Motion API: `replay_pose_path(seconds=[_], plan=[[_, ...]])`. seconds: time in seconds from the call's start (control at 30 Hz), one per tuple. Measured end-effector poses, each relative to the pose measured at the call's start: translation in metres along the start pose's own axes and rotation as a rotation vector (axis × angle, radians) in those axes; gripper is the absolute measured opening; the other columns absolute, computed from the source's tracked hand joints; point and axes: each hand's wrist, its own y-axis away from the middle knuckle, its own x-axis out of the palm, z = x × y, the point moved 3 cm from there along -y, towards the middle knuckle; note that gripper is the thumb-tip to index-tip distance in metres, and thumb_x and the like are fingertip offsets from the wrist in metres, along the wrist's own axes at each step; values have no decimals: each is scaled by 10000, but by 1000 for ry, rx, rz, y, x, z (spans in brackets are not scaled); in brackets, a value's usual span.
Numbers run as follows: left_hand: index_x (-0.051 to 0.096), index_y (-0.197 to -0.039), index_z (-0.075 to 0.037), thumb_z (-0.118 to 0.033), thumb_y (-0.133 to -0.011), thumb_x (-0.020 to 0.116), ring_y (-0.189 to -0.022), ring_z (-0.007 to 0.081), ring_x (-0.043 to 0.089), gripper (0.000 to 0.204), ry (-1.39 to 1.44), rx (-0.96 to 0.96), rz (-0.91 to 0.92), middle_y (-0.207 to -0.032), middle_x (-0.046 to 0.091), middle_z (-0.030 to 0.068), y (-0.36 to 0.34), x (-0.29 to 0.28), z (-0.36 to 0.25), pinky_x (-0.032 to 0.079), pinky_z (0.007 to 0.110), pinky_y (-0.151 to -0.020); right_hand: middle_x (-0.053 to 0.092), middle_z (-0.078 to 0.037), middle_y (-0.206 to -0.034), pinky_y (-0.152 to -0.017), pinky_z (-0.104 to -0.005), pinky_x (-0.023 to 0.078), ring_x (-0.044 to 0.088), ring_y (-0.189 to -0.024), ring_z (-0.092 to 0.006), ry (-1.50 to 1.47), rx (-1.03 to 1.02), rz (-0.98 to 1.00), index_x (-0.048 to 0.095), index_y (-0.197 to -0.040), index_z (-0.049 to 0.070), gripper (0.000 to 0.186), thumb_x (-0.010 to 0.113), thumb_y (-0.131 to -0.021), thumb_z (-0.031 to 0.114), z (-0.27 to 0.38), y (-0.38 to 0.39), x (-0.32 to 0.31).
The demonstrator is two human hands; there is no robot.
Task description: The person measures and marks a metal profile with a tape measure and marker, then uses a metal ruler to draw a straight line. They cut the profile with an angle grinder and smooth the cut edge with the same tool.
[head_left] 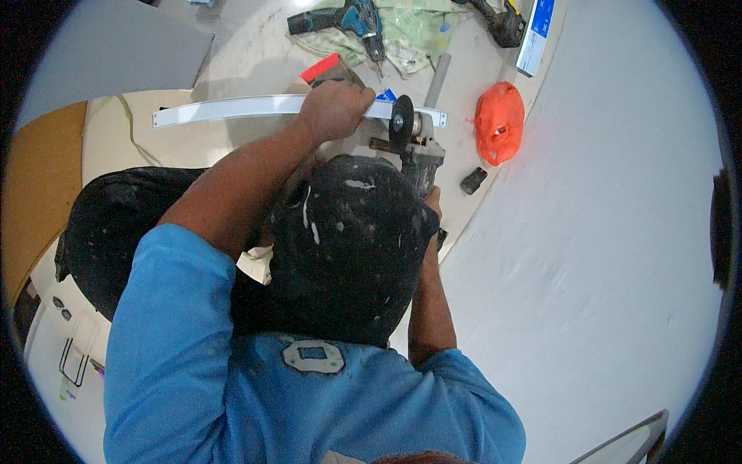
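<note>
A long, narrow white strip, with small holes near its ends, lies crosswise ahead of my knees. Closed over it, right of its middle, is my left hand. My right hand, partly hidden by my knee, grips the body of an angle grinder. The grinder's dark disc stands on edge at the strip, near its right end. Whether disc and strip touch, I cannot tell. Just beyond my left hand is a dark piece with a red edge.
A teal-and-black cordless drill rests on a green patterned cloth at the far side. An orange plastic bag and a small black block lie to the right, beside the white wall. A thin cable runs at left.
</note>
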Motion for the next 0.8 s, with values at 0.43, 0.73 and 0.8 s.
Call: replay_pose_path(seconds=[0.43, 0.73, 0.8], plan=[[665, -1124, -66, -146, -849, 781, -982, 392, 770, 309, -44, 3, -27, -974, 753, 176, -2, 2, -1, 617, 553, -849, 767, -313, -1069, -854, -554, 585, 777, -1025, -485, -188, -22, 51, 486, -1308, -2, 670, 914, -854, 243, -75, -16, 30], [630, -1188, -43, -233, -745, 945, -1174, 396, 724, 576, 54, -20, 22, -1225, 693, 206, -21, -40, 2, 610, 525, -964, 769, -307, -1094, -902, -543, 599, 780, -1030, -482, -80, -45, -61, 514, -1221, 1, 573, 893, -855, 229, -14, 52, -11], [655, -1211, -23, -229, -745, 961, -1201, 375, 692, 594, -58, 99, -56, -1259, 669, 205, -19, -43, 3, 582, 498, -999, 770, -294, -1084, -903, -533, 599, 783, -1025, -464, -97, -53, -68, 521, -1203, -1, 592, 911, -860, 285, -16, 55, -13]])
